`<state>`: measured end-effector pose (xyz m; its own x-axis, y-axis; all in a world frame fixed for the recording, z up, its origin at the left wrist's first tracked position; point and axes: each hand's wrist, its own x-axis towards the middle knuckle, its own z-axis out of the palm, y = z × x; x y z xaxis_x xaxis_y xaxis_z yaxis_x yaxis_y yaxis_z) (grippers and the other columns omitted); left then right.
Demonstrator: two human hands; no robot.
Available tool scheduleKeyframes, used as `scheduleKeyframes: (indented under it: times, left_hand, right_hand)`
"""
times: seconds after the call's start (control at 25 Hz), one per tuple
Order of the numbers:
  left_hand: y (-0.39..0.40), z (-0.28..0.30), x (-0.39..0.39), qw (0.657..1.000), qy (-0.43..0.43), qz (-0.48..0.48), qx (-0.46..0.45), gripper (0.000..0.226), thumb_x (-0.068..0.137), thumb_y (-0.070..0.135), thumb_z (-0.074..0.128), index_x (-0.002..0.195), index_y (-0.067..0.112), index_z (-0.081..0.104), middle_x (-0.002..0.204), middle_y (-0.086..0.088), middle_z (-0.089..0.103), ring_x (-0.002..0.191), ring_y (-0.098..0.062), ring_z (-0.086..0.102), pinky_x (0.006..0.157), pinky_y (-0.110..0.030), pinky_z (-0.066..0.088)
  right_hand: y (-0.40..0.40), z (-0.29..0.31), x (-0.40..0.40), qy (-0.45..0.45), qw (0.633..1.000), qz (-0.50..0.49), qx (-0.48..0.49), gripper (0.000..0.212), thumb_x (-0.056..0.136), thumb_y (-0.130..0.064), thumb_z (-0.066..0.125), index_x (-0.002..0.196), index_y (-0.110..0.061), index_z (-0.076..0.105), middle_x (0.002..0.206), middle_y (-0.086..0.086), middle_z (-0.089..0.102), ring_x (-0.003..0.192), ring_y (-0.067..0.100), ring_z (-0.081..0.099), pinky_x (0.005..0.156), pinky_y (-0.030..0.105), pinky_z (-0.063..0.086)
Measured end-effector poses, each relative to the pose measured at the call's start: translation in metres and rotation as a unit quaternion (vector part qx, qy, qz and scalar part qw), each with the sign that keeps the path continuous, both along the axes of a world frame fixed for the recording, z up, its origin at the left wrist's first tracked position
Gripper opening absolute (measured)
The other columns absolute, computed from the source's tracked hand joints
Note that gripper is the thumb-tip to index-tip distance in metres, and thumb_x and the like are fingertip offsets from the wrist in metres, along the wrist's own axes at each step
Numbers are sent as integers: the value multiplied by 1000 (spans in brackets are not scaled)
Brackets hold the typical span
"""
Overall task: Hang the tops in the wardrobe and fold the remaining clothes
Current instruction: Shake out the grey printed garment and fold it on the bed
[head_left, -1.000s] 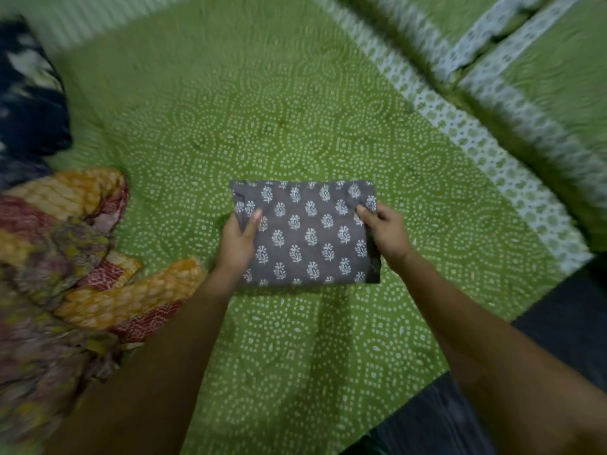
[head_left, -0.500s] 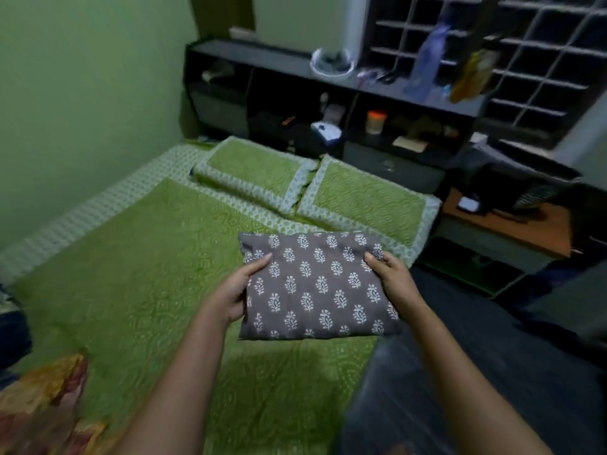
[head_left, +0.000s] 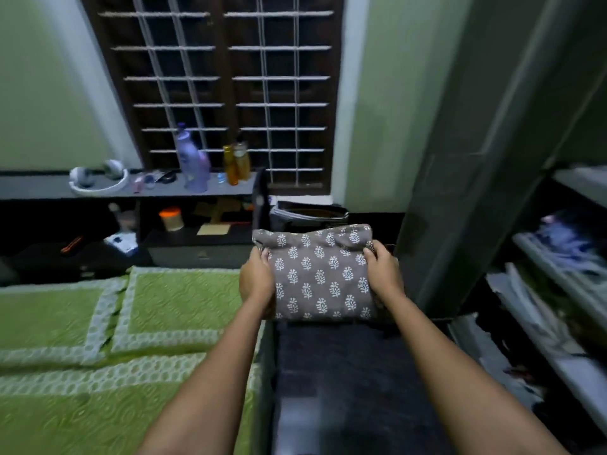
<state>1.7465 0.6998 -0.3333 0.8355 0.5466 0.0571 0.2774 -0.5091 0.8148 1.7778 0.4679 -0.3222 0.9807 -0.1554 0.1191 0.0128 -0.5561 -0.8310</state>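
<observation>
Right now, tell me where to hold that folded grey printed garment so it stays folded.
Hold the folded grey garment by its two short side edges, one hand from each side, as the left hand and right hand do. Put thumbs on top and fingers underneath. It is a flat, soft rectangle of layers, so a grip on both sides should keep them from sagging open.

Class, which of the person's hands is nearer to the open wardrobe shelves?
Right. The right hand grips the folded grey printed cloth on the side facing the wardrobe shelves; the left hand holds its far side, by the green bed.
</observation>
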Motion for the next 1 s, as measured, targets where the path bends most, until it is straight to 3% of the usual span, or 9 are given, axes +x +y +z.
scheduleKeyframes:
  times: [0.08,0.2,0.44,0.56,0.64,0.76,0.84,1.0]
  left_hand:
    - [-47,19,54,998,-38,-52,-2,27,100,35,38,95,12,52,99,-25,64,92,-43,60,72,-42,46]
    - [-125,37,124,986,-74,-148,-13,25,100,33,40,91,13,52,98,-24,65,92,-42,59,67,-38,38]
    - [-286,54,242,931,-101,-346,-51,23,100,31,41,83,18,51,96,-19,66,90,-38,60,66,-33,35]
    - [-362,73,284,893,-104,-432,-73,24,99,34,41,93,21,60,97,-11,68,90,-32,60,70,-32,39]
    - [-413,82,304,864,-96,-487,-83,24,99,34,41,88,23,60,95,-7,67,85,-26,58,70,-31,39]
    - [-479,84,328,830,-99,-545,-71,25,100,30,41,88,20,60,94,-9,67,82,-25,57,69,-30,37]
    - [-525,78,350,812,-95,-572,-68,26,101,29,41,99,18,64,99,-10,68,89,-27,59,71,-29,37]
    - [-612,79,406,797,-98,-593,-55,29,101,30,40,108,17,65,108,-15,67,98,-33,60,77,-33,43]
  right_hand:
    - [-48,17,31,-12,996,-75,-39,31,101,-30,39,126,-19,53,119,18,62,107,38,57,82,40,45]
    - [-122,29,62,-26,977,-185,-99,23,101,-31,36,108,-18,53,103,21,64,92,39,60,66,36,40]
    - [-255,36,101,-23,922,-368,-114,28,102,-30,35,118,-17,54,111,24,63,99,40,60,73,38,43]
    - [-307,52,104,-16,885,-450,-115,25,102,-30,35,112,-16,53,105,23,64,95,40,60,70,38,42]
    - [-339,59,103,-8,855,-507,-108,22,101,-30,35,107,-17,52,100,20,64,90,38,60,66,37,42]
    - [-381,58,105,6,821,-562,-102,22,101,-30,35,107,-17,52,100,20,64,88,38,60,67,37,44]
    - [-415,52,116,13,804,-586,-97,26,102,-31,34,113,-17,53,103,21,64,90,38,60,67,35,42]
    - [-488,52,161,-1,792,-603,-91,29,103,-31,33,115,-17,55,102,19,65,81,32,57,64,32,40]
